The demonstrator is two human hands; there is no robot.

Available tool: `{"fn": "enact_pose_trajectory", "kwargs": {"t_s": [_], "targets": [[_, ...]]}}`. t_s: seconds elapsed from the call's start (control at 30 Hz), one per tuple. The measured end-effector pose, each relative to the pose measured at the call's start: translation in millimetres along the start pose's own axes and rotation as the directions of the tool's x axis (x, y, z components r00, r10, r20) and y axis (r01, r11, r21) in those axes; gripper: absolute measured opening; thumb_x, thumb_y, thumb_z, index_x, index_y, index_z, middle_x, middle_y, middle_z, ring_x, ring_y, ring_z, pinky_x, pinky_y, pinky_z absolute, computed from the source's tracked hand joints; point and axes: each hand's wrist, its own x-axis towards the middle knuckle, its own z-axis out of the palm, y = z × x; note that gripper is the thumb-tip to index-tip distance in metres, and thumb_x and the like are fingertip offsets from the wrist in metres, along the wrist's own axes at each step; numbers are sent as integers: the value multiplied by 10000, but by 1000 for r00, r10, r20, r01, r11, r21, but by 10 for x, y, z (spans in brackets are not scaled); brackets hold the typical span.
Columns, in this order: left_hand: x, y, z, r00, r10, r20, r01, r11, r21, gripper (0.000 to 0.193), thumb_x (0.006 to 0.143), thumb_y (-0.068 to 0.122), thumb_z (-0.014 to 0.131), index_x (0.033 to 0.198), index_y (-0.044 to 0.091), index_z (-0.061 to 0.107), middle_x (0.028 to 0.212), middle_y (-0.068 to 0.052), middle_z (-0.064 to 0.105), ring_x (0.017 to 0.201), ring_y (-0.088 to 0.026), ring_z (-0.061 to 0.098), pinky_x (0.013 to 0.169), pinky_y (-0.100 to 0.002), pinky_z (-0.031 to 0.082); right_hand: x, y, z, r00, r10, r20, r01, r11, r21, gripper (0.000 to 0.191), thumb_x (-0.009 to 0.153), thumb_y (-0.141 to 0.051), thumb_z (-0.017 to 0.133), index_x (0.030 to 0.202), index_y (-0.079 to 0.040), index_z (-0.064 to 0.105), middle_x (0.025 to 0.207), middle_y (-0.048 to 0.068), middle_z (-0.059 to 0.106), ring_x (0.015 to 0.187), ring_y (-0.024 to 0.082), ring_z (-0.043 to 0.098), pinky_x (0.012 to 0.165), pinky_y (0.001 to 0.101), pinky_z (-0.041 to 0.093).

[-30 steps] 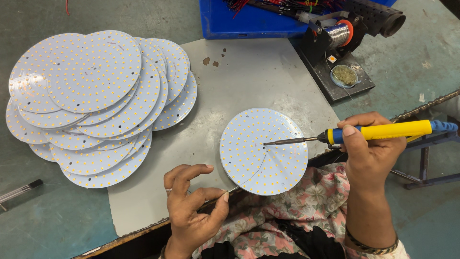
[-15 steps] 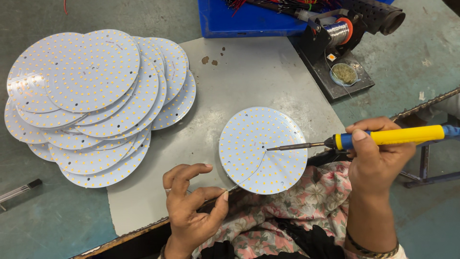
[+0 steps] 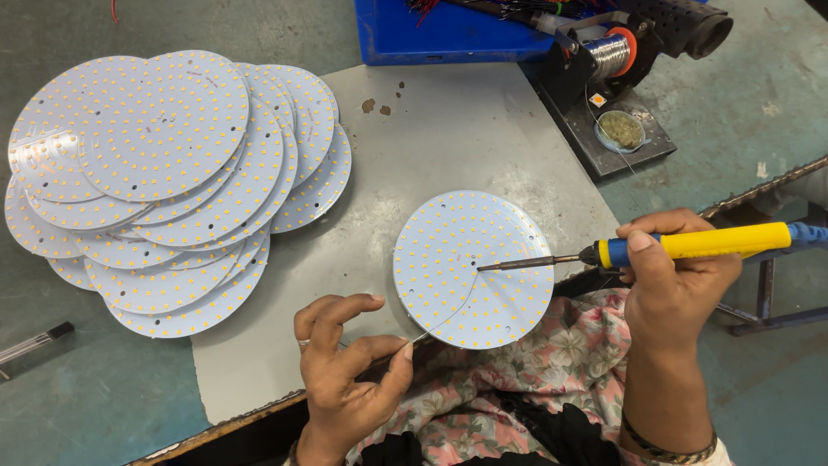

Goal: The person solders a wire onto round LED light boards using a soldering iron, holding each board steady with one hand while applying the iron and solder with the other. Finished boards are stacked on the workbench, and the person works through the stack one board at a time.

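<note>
Yellow-handled soldering iron (image 3: 690, 244) is gripped in my right hand (image 3: 677, 280), tip touching the round LED board (image 3: 473, 268) on the grey surface (image 3: 448, 138). Left hand (image 3: 349, 367) pinches solder wire (image 3: 453, 312). Stacked boards (image 3: 168, 181) lie well apart.

stacked LED discs (image 3: 164, 181), blue bin (image 3: 448, 34), solder spool (image 3: 614, 53)
</note>
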Motion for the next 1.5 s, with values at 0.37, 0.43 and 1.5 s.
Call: {"fn": "enact_pose_trajectory", "kwargs": {"t_s": [0.37, 0.43, 1.5], "targets": [[-3, -3, 17, 1000, 15, 0, -15, 1000, 21, 119, 692, 144, 827, 781, 119, 751, 1174, -73, 663, 1142, -288, 519, 927, -369, 439, -8, -1, -2, 1000, 0, -3, 0, 1000, -9, 171, 1000, -91, 709, 931, 59, 663, 799, 68, 652, 565, 38, 531, 536, 153, 417], [-7, -8, 21, 1000, 20, 2, -20, 1000, 22, 123, 697, 148, 830, 785, 117, 751, 1177, -78, 659, 1138, -291, 518, 923, -368, 441, -13, 1, -4, 1000, 1, 0, -1, 1000, -8, 174, 1001, -91, 710, 931, 61, 664, 793, 67, 650, 565, 39, 531, 537, 153, 416], [-88, -55, 26, 991, -68, -120, 52, 990, -128, 106, 838, 142, 813, 880, 88, 731, 1166, -73, 666, 1095, -224, 562, 749, -304, 442, -38, 45, -36, 999, -33, -31, 34, 999, 17, 213, 1020, -134, 733, 948, 52, 660, 818, 59, 645, 606, 42, 523, 572, 162, 401]]}}
